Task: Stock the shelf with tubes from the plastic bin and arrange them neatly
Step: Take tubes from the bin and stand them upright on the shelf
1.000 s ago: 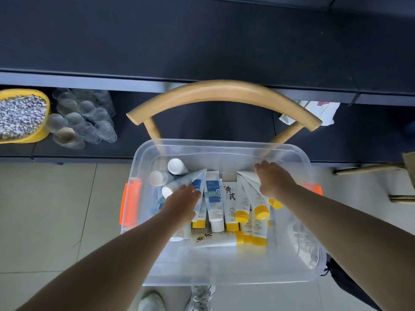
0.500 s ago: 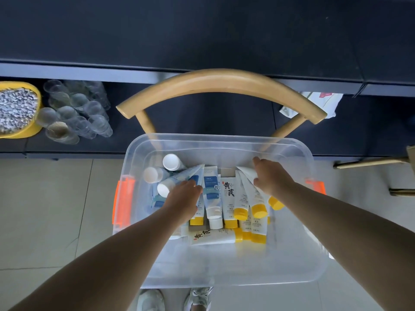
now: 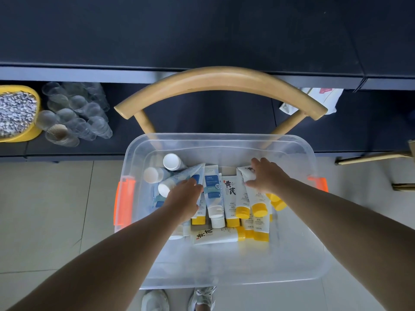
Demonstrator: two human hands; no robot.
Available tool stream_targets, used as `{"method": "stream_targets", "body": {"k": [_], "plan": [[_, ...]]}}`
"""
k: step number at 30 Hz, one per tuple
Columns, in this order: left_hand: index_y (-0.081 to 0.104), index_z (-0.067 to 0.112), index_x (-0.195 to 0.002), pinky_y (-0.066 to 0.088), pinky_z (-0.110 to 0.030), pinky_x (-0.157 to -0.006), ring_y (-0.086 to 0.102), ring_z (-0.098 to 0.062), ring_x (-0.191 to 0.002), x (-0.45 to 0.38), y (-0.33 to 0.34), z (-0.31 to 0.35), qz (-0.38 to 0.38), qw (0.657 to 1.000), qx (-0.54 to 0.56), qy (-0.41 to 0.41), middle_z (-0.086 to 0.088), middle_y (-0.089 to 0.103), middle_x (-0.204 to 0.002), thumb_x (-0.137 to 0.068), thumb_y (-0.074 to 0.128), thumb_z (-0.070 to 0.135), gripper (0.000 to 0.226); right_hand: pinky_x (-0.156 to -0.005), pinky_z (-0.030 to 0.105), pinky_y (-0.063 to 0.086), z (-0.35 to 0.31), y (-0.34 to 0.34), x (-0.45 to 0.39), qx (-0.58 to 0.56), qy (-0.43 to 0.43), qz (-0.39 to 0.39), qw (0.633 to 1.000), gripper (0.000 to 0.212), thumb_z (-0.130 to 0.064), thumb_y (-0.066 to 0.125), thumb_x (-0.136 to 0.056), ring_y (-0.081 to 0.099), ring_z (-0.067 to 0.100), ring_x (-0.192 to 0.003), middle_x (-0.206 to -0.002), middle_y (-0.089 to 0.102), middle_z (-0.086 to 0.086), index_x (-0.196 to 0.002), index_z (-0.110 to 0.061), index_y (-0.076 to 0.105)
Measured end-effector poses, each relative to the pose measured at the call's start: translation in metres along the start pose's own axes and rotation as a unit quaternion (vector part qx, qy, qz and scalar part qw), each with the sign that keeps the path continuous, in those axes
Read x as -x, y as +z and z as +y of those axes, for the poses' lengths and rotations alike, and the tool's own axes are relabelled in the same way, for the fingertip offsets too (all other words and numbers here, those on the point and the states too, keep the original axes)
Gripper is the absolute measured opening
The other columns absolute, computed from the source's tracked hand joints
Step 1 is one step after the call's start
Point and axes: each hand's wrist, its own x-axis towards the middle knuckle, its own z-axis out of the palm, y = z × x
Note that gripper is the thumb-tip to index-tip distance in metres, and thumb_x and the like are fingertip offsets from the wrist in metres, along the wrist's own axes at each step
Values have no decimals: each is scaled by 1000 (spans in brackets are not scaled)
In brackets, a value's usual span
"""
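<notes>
Both arms reach into the clear bin (image 3: 143, 243), where the tubes (image 3: 231, 198) lie heaped. The left hand (image 3: 183, 198) curls over a blue-and-white tube (image 3: 179, 176), and the right hand (image 3: 267, 176) pinches a yellow-capped tube (image 3: 246, 172). Beyond the bin stands the dark shelf (image 3: 202, 113).

Clear plastic bin (image 3: 224, 272) sits on wooden curved-back chair (image 3: 220, 79) before dark shelf (image 3: 202, 70) — white tubes (image 3: 231, 194) lie inside; clear plastic cups (image 3: 74, 113) stand on the shelf, left.
</notes>
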Motion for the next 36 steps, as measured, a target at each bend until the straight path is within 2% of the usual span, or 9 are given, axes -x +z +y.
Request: {"method": "stream_targets", "body": {"k": [4, 6, 11, 16, 19, 23, 29, 33, 36], "plan": [[48, 15, -132, 47, -33, -94, 48, -22, -117, -3, 3, -1, -2, 1000, 0, 7, -4, 50, -123, -86, 63, 17, 49, -74, 31, 48, -4, 7, -10, -41, 15, 1, 999, 39, -31, 56, -93, 59, 24, -97, -112, 58, 9, -123, -12, 40], [47, 15, -132, 47, -34, -96, 47, -22, -119, -6, 4, -2, -3, 1000, -7, 10, -4, 49, -125, -86, 63, 19, 49, -82, 36, 51, -6, 12, -13, -48, 18, -7, 999, 43, -26, 57, -93, 59, 30, -106, -120, 58, 11, -128, -10, 37], [48, 17, -130, 45, -35, -96, 46, -22, -121, -16, 7, 3, 0, 1000, -10, 7, -3, 48, -128, -88, 60, 20, 44, -96, 39, 42, 0, 11, -14, -24, 7, -49, 998, 58, -25, 58, -89, 42, 34, -121, -139, 37, 9, -140, -13, 32], [46, 16, -132, 45, -34, -95, 44, -21, -121, -29, 3, 13, 10, 1000, 12, 14, -4, 47, -128, -89, 60, 23, 46, -79, 29, 49, 3, 9, -7, -1, -15, -56, 998, 59, -32, 67, -80, 52, 25, -102, -132, 32, 7, -132, -14, 45], [45, 16, -132, 44, -35, -97, 42, -20, -123, -41, 2, 22, 5, 999, 24, 23, -3, 46, -129, -89, 60, 27, 47, -69, 24, 46, 3, 6, -1, 7, -18, -39, 999, 60, -36, 70, -78, 54, 20, -95, -136, 31, 5, -128, -16, 45], [46, 14, -130, 39, -34, -97, 46, -21, -119, -60, 4, 38, 2, 999, 38, 33, -3, 50, -127, -88, 62, 30, 48, -69, 25, 48, 5, 5, 7, 25, -16, -24, 999, 67, -37, 74, -73, 57, 22, -102, -144, 27, 4, -129, -18, 42], [46, 11, -130, 43, -35, -100, 53, -23, -115, -93, 12, 57, 1, 998, 46, 35, -5, 54, -128, -84, 66, 36, 56, -57, 21, 46, 15, -5, 11, -6, 18, -5, 1000, 74, -38, 80, -67, 56, 16, -81, -117, 44, -1, -124, -21, 35], [48, 12, -127, 47, -35, -95, 57, -23, -110, -108, 20, 67, -21, 997, 72, 34, -5, 57, -124, -79, 71, 36, 59, -48, 16, 35, 19, -9, 11, 1, 4, -23, 1000, 77, -38, 80, -67, 53, 14, -80, -118, 43, -1, -126, -22, 33], [50, 14, -124, 48, -36, -94, 57, -22, -108, -117, 24, 73, -27, 994, 95, 44, -2, 58, -122, -74, 74, 38, 60, -50, 17, 36, 22, -9, 10, 11, -6, -28, 1000, 76, -38, 79, -68, 51, 15, -80, -120, 43, 0, -126, -21, 34]]}}
